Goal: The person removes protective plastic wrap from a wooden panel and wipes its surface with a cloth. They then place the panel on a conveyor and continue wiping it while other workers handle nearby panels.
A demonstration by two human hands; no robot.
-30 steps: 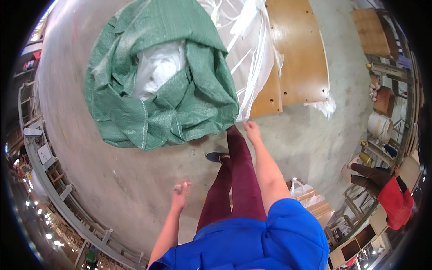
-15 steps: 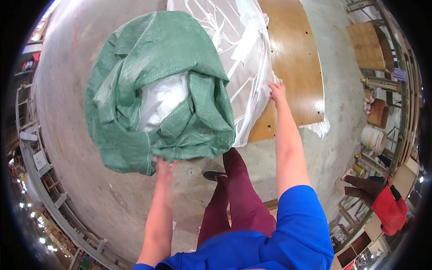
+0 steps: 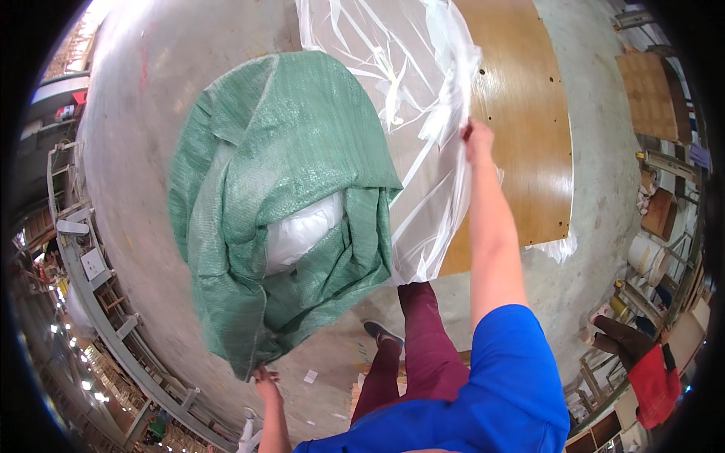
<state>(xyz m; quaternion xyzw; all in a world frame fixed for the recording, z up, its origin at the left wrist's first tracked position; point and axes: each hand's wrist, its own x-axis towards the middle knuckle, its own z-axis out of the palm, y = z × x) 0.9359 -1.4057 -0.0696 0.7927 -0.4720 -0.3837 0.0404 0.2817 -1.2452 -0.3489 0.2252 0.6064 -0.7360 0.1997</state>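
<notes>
My left hand (image 3: 266, 382) grips the lower corner of a big green woven sack (image 3: 317, 143), its fingers closed on the hem. White plastic (image 3: 308, 230) shows inside the sack's slack mouth. To the right, a clear plastic sheet (image 3: 430, 158) lies crumpled over part of a brown wooden board (image 3: 525, 143). My right hand (image 3: 477, 142) pinches the sheet's right edge above the board. The board has small holes near its edges. Where the sack overlaps the sheet, the sheet's left side is hidden.
My legs and a dark shoe (image 3: 381, 332) are below the sack. A metal rail frame (image 3: 94, 264) curves along the left. At the right stand a brown box (image 3: 651, 97), a white bucket (image 3: 648, 255) and a person in red (image 3: 654, 385). The floor (image 3: 128, 166) is grey concrete.
My left hand has pulled the sack's lower corner down toward me, stretching the sack lengthwise. The fingers of my right hand have closed on the sheet's edge. The whole view has shifted somewhat.
</notes>
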